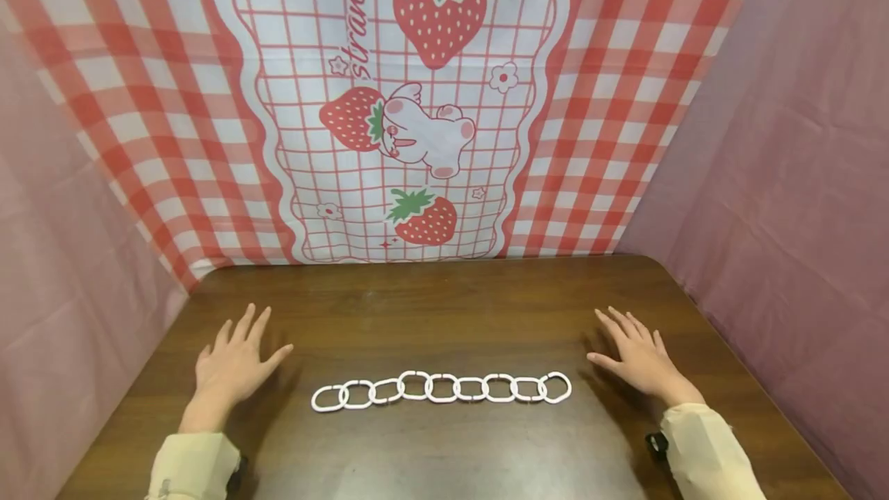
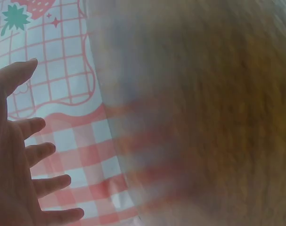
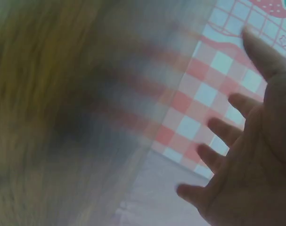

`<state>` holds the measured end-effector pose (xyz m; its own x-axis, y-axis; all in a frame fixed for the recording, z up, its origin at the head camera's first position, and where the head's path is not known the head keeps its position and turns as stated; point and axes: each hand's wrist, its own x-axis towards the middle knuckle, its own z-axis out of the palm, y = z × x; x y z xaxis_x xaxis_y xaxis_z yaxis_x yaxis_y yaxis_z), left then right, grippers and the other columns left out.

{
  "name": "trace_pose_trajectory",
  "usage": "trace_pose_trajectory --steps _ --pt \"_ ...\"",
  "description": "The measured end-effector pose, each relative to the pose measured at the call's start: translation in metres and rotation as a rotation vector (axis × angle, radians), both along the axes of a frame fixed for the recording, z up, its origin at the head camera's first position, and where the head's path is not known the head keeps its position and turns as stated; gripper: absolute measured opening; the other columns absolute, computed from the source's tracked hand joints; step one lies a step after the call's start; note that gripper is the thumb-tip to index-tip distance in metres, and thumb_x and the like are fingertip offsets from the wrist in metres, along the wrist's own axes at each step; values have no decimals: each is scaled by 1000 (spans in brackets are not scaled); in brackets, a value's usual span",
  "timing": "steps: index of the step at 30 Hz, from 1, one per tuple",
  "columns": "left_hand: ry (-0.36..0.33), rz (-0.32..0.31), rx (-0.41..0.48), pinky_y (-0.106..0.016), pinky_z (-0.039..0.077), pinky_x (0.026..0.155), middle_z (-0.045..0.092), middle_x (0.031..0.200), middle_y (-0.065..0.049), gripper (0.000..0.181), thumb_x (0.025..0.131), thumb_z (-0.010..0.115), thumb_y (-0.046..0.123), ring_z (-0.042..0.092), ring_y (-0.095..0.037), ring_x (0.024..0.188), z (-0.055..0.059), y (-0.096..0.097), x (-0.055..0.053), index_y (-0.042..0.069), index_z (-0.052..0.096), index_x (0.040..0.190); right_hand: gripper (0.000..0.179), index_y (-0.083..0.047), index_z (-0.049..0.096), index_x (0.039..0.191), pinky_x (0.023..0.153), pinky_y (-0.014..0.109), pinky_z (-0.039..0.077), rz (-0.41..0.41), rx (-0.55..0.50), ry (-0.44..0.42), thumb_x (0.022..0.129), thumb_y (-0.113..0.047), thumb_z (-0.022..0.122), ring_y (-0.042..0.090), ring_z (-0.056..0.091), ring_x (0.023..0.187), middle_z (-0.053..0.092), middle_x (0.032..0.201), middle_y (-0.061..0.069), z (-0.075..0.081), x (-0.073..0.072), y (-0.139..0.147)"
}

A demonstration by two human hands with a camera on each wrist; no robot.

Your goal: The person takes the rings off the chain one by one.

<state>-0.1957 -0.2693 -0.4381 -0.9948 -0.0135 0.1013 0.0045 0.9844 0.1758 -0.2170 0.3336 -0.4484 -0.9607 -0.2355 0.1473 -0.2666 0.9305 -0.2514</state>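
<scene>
A chain of several white plastic links (image 1: pixel 442 400) lies stretched sideways across the brown table, in the head view. To its left is my left hand (image 1: pixel 232 369), palm down with fingers spread, holding nothing. My right hand (image 1: pixel 642 361) is off the chain's right end, its fingers spread as well and nothing in them. Neither hand touches the chain. In the left wrist view the left hand (image 2: pixel 15 155) shows its thumb and fingers apart. The right wrist view likewise has the right hand (image 3: pixel 256 155) with fingers apart; the chain appears in neither wrist view.
The wooden table (image 1: pixel 444 307) has rounded far corners. Behind it hangs a red-and-white checked cloth (image 1: pixel 611 99) with strawberry prints. Pink cloth (image 1: pixel 785 176) hangs along the right side, and more pink cloth (image 1: pixel 62 253) along the left.
</scene>
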Motion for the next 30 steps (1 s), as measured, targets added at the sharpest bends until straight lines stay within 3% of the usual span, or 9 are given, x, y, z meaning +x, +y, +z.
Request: trace_pose_trajectory --steps 4,7,11,15,21,30 --pt "8 -9 1 -76 32 97 23 157 -24 84 92 46 64 27 -54 135 3 4 1 10 25 152 54 -4 59 128 89 61 48 76 -4 12 85 -33 73 44 57 114 61 125 21 2 1 -7" --pt "10 -14 9 -76 32 98 23 157 -24 84 92 47 63 27 -54 135 5 8 1 10 25 152 36 -6 68 112 74 50 56 86 -10 -32 84 -27 74 31 68 95 71 103 10 4 2 -13" --pt "19 -28 19 -74 34 98 25 156 -24 84 92 47 64 31 -52 135 6 11 1 10 25 152 21 -11 72 100 64 36 53 105 -25 -81 82 -23 75 14 65 78 71 85 -3 7 2 -22" --pt "19 -59 33 -68 41 95 30 154 -25 84 92 48 62 39 -50 132 6 15 -1 7 26 152 15 -14 72 94 60 29 48 132 -27 -122 81 -21 76 4 59 72 66 78 -9 6 4 -30" --pt "-14 -83 108 -65 48 85 33 152 -25 82 93 51 58 42 -49 131 5 20 -1 6 27 151 11 -18 71 87 55 24 42 156 -26 -166 79 -22 77 -2 50 64 60 71 -14 5 7 -43" --pt "-114 -52 187 -68 46 86 41 147 -28 78 94 49 59 45 -49 129 9 28 4 8 31 150 18 -19 60 75 51 22 36 146 21 -136 76 -20 78 -1 42 58 49 63 -14 -1 8 -52"
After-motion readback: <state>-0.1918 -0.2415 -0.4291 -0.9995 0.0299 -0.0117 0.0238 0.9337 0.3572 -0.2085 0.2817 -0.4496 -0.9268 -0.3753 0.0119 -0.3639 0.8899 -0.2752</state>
